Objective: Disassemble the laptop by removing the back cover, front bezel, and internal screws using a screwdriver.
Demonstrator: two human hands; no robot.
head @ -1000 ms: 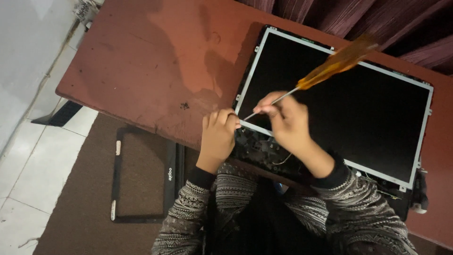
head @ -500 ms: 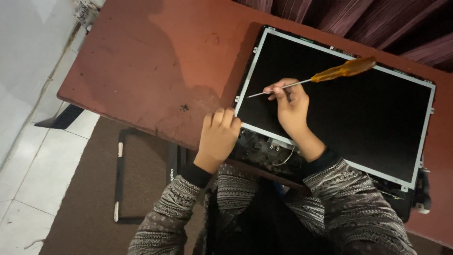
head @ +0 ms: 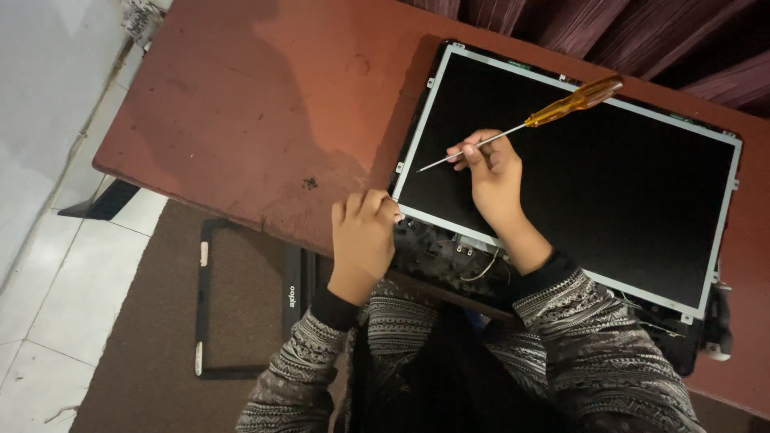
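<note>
A flat display panel with a black screen and thin silver frame lies on a reddish-brown table. My right hand rests over the screen's left part and holds a screwdriver by its metal shaft; the amber handle points up and right, the tip left. My left hand is curled at the panel's near-left corner, fingers against the frame edge. Exposed circuitry and wires show along the panel's near edge between my hands.
A black plastic bezel frame lies on the brown floor mat left of my lap. White floor tiles lie to the left. Dark curtains hang behind the table. Loose wires trail from the panel's near-right corner.
My right hand lifted the screwdriver tip away from the panel's near-left corner and the tool now lies flatter over the screen. My left hand stayed at the corner.
</note>
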